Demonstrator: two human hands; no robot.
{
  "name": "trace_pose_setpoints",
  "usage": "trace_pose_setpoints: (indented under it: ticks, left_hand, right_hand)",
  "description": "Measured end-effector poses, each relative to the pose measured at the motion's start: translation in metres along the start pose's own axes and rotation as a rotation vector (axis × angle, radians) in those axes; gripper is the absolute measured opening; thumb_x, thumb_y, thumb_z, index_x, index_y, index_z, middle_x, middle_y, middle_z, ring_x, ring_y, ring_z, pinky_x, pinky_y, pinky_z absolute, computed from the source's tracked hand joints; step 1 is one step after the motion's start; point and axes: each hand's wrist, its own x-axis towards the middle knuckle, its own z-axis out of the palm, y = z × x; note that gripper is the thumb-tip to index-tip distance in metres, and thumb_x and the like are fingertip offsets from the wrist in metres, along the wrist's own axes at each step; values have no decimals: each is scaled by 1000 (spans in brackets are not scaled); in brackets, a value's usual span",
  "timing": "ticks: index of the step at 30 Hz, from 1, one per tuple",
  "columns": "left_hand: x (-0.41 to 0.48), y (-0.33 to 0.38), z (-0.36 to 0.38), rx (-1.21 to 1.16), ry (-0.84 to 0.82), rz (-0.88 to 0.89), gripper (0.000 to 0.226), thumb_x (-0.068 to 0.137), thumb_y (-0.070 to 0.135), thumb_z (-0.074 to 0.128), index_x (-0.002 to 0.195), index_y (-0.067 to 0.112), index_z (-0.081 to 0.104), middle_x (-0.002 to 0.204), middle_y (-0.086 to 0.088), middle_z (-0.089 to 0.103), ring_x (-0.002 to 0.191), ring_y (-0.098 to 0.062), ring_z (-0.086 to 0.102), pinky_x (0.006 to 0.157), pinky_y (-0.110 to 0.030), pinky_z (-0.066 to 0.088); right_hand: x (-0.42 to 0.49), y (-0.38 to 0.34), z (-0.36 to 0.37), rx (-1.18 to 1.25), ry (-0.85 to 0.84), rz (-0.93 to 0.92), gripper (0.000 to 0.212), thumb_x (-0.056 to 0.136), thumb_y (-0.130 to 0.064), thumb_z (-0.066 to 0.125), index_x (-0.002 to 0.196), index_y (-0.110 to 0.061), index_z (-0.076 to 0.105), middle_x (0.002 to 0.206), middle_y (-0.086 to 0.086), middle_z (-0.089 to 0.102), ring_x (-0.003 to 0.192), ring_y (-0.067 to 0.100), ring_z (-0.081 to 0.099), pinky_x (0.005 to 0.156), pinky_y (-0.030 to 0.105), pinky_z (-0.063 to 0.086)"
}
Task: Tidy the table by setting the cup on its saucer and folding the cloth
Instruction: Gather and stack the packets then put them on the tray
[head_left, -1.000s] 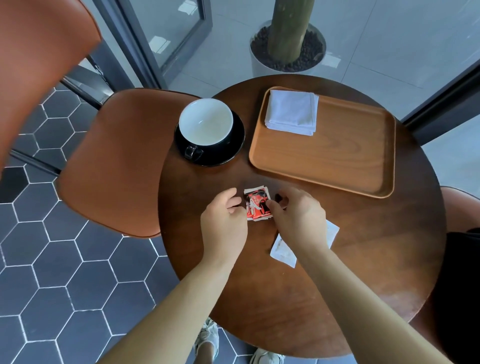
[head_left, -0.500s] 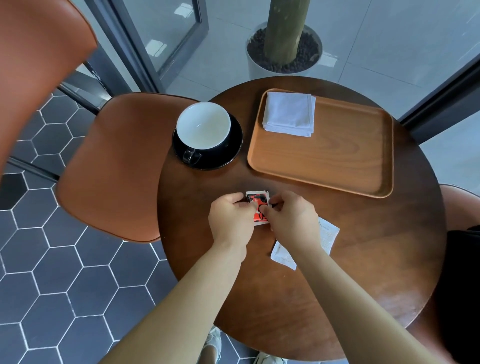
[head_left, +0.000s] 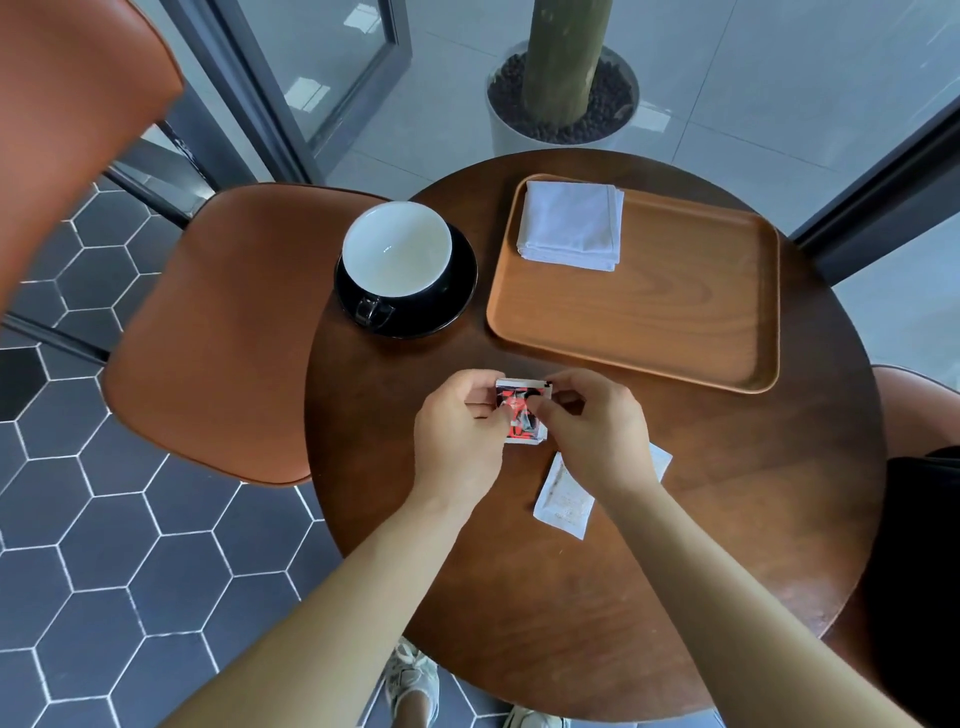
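1. Round dark wooden table (head_left: 675, 545) over hexagon floor tiles, an orange chair (head_left: 218, 332) beside it.
2. White cup (head_left: 397, 254) sits on its black saucer (head_left: 460, 283), handle toward the person.
3. Folded white cloth (head_left: 571, 226) lies in the far left corner of the wooden tray (head_left: 675, 312).
4. Left hand (head_left: 457, 431) and right hand (head_left: 592, 426) both pinch a small red and white packet (head_left: 522, 413).
5. White paper sachet (head_left: 563, 501) lies on the table, partly under the right wrist.
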Motion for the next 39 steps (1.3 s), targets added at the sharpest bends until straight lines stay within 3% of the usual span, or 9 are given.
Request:
trace_pose_setpoints:
  ticks: [3,6,9,15,20,22,26,32,39]
  left_hand:
    - [9,-7,-7,239,47,246,30,88,14,72,116,21,67,106,8,68,96,-5,65,82,-21,55]
    - [21,-22,-15,767,93,570,29,91,24,63,118,14,66,117,-6,61,110,-22,57,92,-40,52]
    - [24,-40,-14,1006,37,604,40,96,38,48,126,15,59,133,-15,54,130,-32,46,110,-53,36]
    - [27,-48,-12,1064,0,541,52,93,48,44,135,19,48,144,-14,46,139,-34,37,116,-63,21]
    - [28,-47,-11,1075,1,540,52,91,49,45,134,20,50,143,-14,47,139,-34,37,116,-63,21]
    - [29,-47,-11,1083,3,533,52,91,49,44,134,20,49,144,-14,46,139,-34,37,117,-63,21]
    - [29,-48,-10,1073,13,537,52,91,49,44,134,21,50,143,-13,47,139,-34,37,117,-62,21]
    - [29,-47,-11,1073,21,539,50,91,48,44,133,22,51,143,-13,47,139,-33,37,117,-62,22]
    - [29,-47,-12,1048,24,531,47,91,43,43,132,24,51,143,-12,49,140,-32,38,117,-61,22]
  right_hand:
    - [8,-5,-10,41,21,13,7,88,-21,73,94,-18,73,82,-6,73,71,15,66,70,31,52]
    - [22,-17,-23,115,79,17,11,86,-20,76,80,-27,69,79,0,74,72,27,71,72,42,58]
    - [46,-31,-32,162,125,31,14,86,-16,76,78,-24,69,77,5,74,70,30,73,72,53,61]
    - [97,-46,-24,165,106,156,12,88,-12,73,79,-7,68,84,14,76,76,35,75,77,58,60]
    - [109,-46,-12,-18,91,153,19,89,-17,72,72,-14,65,88,13,75,84,37,73,78,53,60]
    - [109,-45,-9,-80,80,127,8,90,-21,71,86,-14,71,95,9,74,89,34,71,79,51,60]
    - [106,-44,-6,-154,91,70,25,92,-23,69,114,-12,70,105,4,72,97,27,69,84,47,59]
    - [104,-43,-3,-266,78,-4,28,94,-23,66,118,-9,70,104,9,74,97,28,68,83,48,58]
    - [104,-41,-3,-397,78,-53,27,95,-34,60,106,-13,73,100,10,69,93,29,63,76,37,52]
